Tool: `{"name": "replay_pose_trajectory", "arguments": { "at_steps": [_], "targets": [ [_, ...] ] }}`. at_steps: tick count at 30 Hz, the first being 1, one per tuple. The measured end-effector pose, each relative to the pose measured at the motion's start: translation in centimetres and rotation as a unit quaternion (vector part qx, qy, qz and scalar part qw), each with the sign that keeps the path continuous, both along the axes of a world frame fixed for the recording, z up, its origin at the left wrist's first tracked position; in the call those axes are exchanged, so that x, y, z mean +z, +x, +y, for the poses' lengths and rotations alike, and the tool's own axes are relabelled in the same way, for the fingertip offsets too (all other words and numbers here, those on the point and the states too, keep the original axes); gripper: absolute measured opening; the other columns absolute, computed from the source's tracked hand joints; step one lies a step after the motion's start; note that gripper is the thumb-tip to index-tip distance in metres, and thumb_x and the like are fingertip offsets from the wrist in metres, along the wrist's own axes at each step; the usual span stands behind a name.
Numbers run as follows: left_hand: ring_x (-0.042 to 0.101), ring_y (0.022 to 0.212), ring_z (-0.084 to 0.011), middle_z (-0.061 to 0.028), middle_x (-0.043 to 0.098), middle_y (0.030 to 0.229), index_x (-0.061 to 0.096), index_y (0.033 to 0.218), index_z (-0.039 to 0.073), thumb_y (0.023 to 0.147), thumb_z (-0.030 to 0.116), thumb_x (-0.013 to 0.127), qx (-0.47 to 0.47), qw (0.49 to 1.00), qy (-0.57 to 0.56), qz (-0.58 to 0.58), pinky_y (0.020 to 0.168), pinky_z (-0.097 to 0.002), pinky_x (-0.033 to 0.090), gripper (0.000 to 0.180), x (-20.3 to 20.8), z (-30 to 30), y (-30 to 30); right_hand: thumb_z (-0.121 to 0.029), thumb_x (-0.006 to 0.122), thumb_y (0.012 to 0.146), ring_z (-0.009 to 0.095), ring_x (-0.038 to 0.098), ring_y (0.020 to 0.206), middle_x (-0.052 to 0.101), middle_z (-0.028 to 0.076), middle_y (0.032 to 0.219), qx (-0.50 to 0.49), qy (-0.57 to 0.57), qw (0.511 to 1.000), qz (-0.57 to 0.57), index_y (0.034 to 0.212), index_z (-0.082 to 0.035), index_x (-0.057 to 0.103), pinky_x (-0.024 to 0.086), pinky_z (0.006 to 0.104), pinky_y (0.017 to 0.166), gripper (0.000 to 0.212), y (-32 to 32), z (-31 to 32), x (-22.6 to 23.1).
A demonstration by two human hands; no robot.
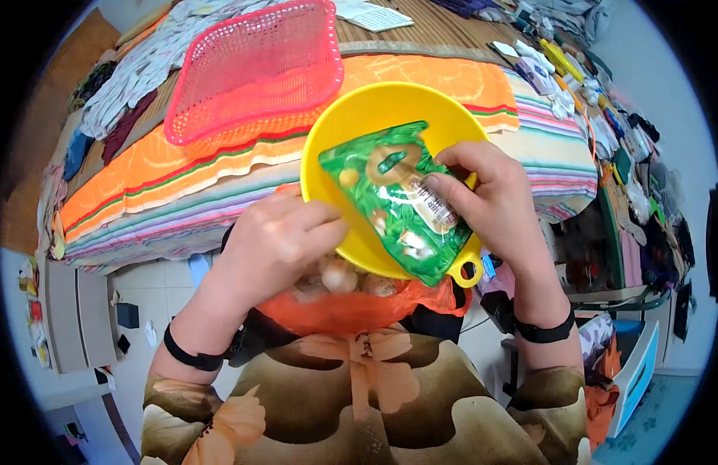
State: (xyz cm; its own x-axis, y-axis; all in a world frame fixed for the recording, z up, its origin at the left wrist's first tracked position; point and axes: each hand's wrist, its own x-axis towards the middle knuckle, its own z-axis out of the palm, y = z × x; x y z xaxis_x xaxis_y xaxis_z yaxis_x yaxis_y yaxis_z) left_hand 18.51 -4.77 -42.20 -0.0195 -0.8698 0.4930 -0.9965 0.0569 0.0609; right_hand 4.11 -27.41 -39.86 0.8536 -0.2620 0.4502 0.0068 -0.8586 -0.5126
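My right hand grips a shiny green packet by its right edge, thumb on the printed front. The packet lies slanted over a round yellow plastic bowl with a ring-shaped handle on its near right rim. Curled fingers of my left hand are at the bowl's left rim; its thumb is hidden, and I cannot make out what, if anything, they hold. Below the bowl, an orange-red plastic bag sits against my lap. Pale round bulbs, perhaps garlic or onions, show in its mouth.
Beyond the bowl a pink perforated basket rests on an orange towel over a striped cloth. Papers lie at the back. Assorted small items crowd the right side, above an open drawer. Grey cabinets stand at left.
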Motion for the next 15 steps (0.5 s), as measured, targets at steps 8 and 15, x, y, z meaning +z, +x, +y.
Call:
{"name": "replay_pose_trajectory", "arguments": {
  "at_steps": [8,15],
  "targets": [
    [0.062,0.074,-0.0238,-0.0046,0.061,0.08,0.06,0.082,0.008,0.066,0.011,0.061,0.002,1.0,0.009,0.005,0.064,-0.0348,0.051,0.016,-0.2,-0.3,-0.1,-0.021,0.06,0.089,0.03,0.057,0.061,0.056,0.018,0.066,-0.01,0.114,0.992,0.052,0.098,-0.003,0.057,0.045,0.0378,0.057,0.021,0.3,-0.7,-1.0],
    [0.064,0.075,-0.0282,-0.0085,0.065,0.083,0.063,0.103,0.007,0.066,0.001,0.068,0.016,0.998,0.01,0.067,0.066,-0.0363,0.052,0.038,0.0,-0.4,-0.2,-0.02,0.064,0.086,0.019,0.054,0.057,0.059,0.011,0.065,-0.012,0.207,0.976,0.061,0.094,0.0,0.058,0.043,0.0325,0.054,0.023,0.8,-0.9,0.0]
  ]
}}
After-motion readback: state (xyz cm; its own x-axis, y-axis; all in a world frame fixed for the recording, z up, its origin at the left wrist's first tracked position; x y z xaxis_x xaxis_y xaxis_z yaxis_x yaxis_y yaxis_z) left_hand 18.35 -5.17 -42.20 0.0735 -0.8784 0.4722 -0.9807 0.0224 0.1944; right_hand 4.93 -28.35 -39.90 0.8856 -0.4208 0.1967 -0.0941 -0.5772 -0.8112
